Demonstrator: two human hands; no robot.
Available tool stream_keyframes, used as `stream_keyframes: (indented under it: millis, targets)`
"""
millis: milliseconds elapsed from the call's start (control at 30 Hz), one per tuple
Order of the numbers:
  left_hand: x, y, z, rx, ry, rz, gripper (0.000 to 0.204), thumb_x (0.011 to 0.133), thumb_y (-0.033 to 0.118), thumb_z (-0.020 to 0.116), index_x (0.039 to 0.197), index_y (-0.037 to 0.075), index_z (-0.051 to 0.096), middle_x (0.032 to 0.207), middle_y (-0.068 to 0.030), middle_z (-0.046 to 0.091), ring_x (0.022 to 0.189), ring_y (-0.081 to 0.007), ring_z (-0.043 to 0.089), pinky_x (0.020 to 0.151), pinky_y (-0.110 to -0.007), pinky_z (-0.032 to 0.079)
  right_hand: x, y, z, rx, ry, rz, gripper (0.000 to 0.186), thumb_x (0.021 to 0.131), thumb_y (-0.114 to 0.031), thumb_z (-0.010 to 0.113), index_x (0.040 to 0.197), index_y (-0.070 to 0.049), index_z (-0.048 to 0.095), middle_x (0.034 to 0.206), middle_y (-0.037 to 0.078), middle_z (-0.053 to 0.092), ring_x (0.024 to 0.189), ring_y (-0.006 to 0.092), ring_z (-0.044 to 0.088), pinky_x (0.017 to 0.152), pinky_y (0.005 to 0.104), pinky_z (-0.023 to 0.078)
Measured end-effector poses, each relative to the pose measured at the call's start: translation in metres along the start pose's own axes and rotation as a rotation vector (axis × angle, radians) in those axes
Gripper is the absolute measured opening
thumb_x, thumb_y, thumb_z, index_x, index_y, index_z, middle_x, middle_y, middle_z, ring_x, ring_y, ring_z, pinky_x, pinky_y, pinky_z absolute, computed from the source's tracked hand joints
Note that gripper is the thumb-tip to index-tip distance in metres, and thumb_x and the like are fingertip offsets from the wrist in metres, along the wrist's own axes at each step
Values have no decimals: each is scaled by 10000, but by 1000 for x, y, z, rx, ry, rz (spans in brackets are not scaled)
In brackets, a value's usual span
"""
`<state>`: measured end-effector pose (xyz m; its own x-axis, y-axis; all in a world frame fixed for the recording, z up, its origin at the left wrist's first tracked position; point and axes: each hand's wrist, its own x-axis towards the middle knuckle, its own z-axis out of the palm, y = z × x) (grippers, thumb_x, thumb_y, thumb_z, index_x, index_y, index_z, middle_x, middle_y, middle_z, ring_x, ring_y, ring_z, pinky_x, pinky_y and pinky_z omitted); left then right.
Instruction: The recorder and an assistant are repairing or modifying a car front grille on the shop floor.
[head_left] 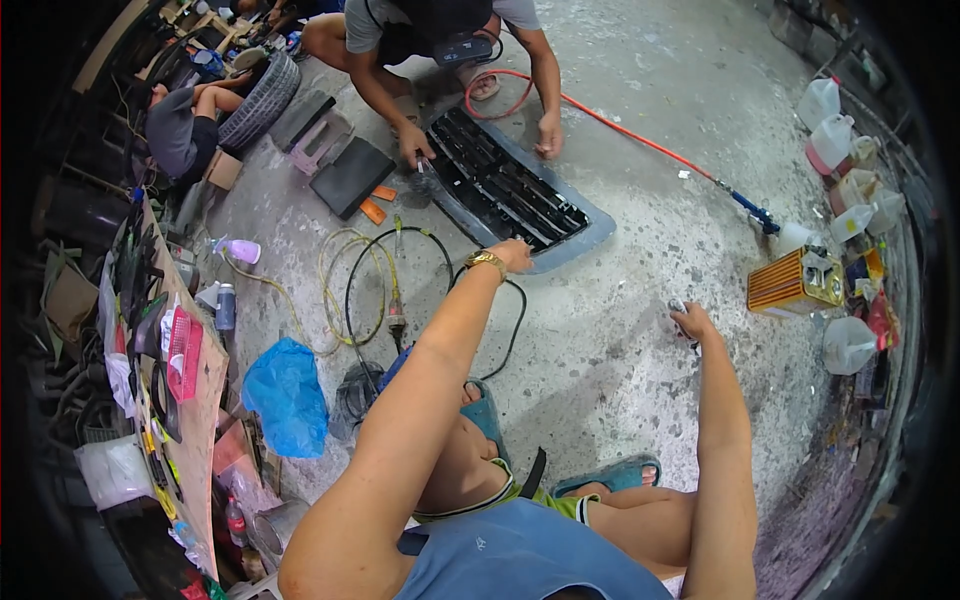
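A car grille [490, 180], black slats in a dull grey frame, lies on the concrete floor before me. My left hand [514, 256], with a gold watch at the wrist, is closed at the near edge of its frame. Away from the grille on the right, my right hand [690, 320] is closed around a small grey-white piece, too small to name. Opposite me a crouching person has one hand [413, 145] at the grille's left edge and the other [549, 135] near its far right side.
An orange hose [640, 143] ends in a blue air gun [752, 212]. A dark cable [350, 300] and an air tool [397, 322] lie left of my arm. A blue plastic bag [287, 395], yellow tin [790, 283] and several plastic jugs [832, 138] stand around. Another person sits by a tire [262, 100].
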<state>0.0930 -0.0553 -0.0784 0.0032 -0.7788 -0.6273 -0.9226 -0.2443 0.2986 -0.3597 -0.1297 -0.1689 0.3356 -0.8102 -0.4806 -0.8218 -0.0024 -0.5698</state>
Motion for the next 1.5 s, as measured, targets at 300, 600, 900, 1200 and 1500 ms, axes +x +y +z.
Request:
stream_keyframes:
  millis: [300, 600, 900, 1200, 1500]
  targets:
    - [-2, -1, 1, 38, 34, 12, 343, 816, 295, 570, 1053, 52, 620, 1026, -162, 634, 983, -304, 592, 840, -385, 454, -4, -9, -1, 49, -52, 81, 345, 798, -228, 617, 955, 76, 576, 727, 133, 609, 577, 206, 606, 512, 334, 527]
    - [-3, -6, 1, 19, 10, -3, 356, 832, 305, 566, 1088, 61, 611, 1070, -169, 616, 1032, -316, 565, 881, -395, 435, -1, -7, 1, 25, -41, 39, 349, 802, -227, 611, 954, 84, 563, 732, 141, 604, 576, 213, 609, 511, 337, 527]
    - [-10, 1, 4, 24, 36, -8, 360, 840, 303, 554, 1095, 54, 605, 1084, -173, 609, 1051, -324, 554, 903, -408, 429, -26, -41, -15, 20, -68, 125, 438, 794, -269, 611, 1034, 92, 552, 839, 202, 627, 714, 262, 625, 635, 365, 494]
    - [-4, -2, -12, 156, 45, 97, 349, 785, 273, 576, 1035, 37, 635, 1081, -179, 609, 1023, -333, 575, 885, -410, 461, 3, 7, 1, 139, -14, 105, 462, 805, -253, 611, 1117, 69, 497, 828, 173, 598, 692, 238, 590, 592, 348, 491]
    - [-83, -105, 55, 25, 162, 147, 206, 789, 205, 553, 843, 26, 641, 863, -147, 644, 797, -366, 589, 708, -436, 472, -11, 9, -8, 268, -167, 98, 357, 818, -220, 593, 1035, 58, 533, 701, 88, 567, 516, 166, 539, 465, 302, 492]
